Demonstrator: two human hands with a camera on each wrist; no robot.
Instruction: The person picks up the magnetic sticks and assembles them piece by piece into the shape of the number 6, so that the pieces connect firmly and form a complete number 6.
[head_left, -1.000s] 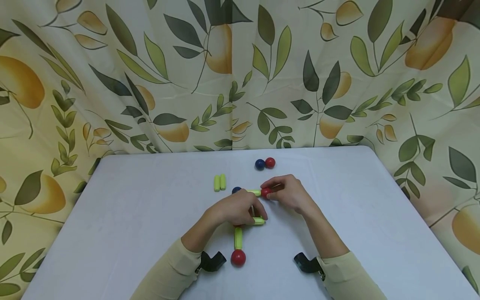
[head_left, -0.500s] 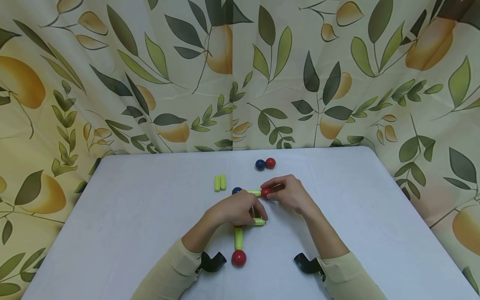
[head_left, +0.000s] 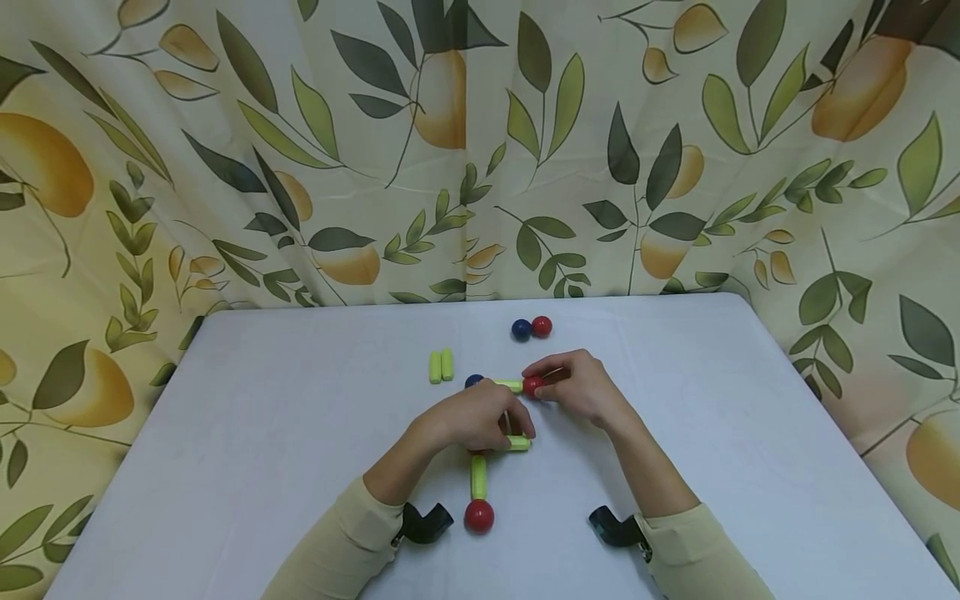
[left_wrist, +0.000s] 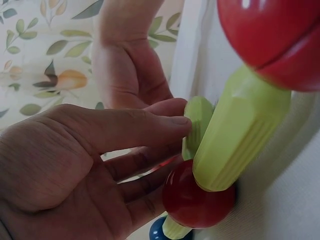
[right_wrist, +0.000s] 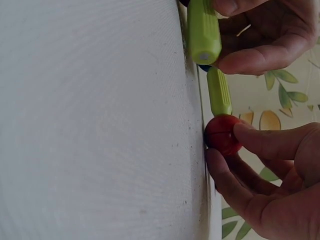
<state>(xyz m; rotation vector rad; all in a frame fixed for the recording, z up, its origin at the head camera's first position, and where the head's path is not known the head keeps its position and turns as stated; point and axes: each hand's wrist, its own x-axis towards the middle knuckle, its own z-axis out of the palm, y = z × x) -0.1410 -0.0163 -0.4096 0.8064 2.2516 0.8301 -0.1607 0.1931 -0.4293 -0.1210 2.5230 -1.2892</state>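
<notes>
My left hand [head_left: 480, 417] pinches a light-green ribbed rod [head_left: 519, 443] between thumb and fingers. That rod points right from a red ball [left_wrist: 182, 195], which the hand mostly hides in the head view. A second green rod [head_left: 478, 477] runs from this ball toward the near side, ending at a larger-looking red ball [head_left: 478, 517]. Farther back, my right hand [head_left: 581, 387] holds another red ball [right_wrist: 220, 135] with thumb and fingertips. It sits at the end of a green rod [right_wrist: 219, 92], whose other end meets a blue ball [head_left: 474, 381], partly covered by the left hand.
Two loose green rods [head_left: 441, 366] lie side by side at the back left of the white table [head_left: 262, 417]. Behind them to the right, a blue ball [head_left: 521, 330] and a red ball [head_left: 542, 327] sit together. A patterned curtain [head_left: 480, 167] hangs behind the table.
</notes>
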